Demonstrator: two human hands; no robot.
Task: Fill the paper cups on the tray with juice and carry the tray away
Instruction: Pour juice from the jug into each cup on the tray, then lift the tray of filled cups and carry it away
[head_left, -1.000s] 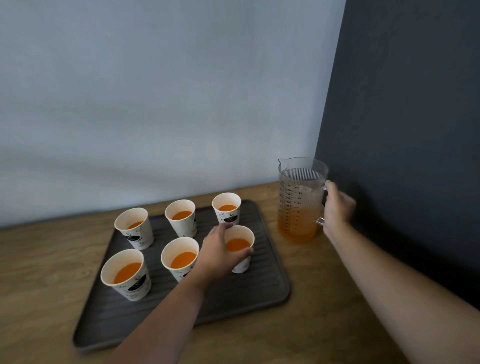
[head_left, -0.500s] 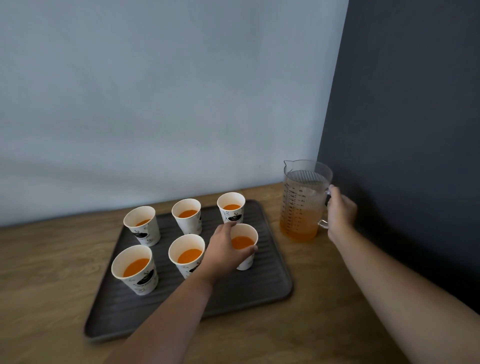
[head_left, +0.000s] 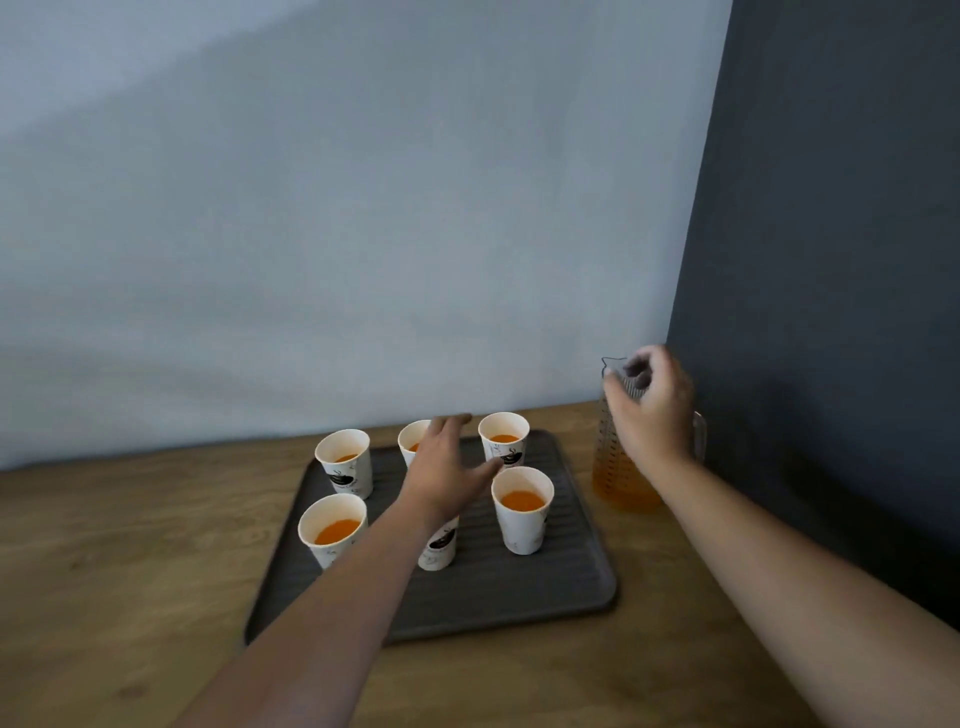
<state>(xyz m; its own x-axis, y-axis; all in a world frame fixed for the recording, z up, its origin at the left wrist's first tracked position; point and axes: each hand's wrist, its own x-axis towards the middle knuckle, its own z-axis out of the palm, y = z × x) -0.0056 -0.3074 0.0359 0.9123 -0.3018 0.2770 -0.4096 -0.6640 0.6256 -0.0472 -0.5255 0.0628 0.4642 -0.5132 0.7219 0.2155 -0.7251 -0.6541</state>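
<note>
From the head camera I count six cups (head_left: 522, 509) on the tray (head_left: 519, 603), and every one I can see into holds juice, so pouring looks done. My left hand (head_left: 447, 473) hovers open above them. My right hand (head_left: 652, 405) is loose, off the pitcher (head_left: 618, 483). The carrying is left.

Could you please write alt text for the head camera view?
Six paper cups of orange juice stand on a dark tray on a wooden table. The left hand hovers open above the cups, while the right hand is raised in front of a juice pitcher beside the tray.
</note>
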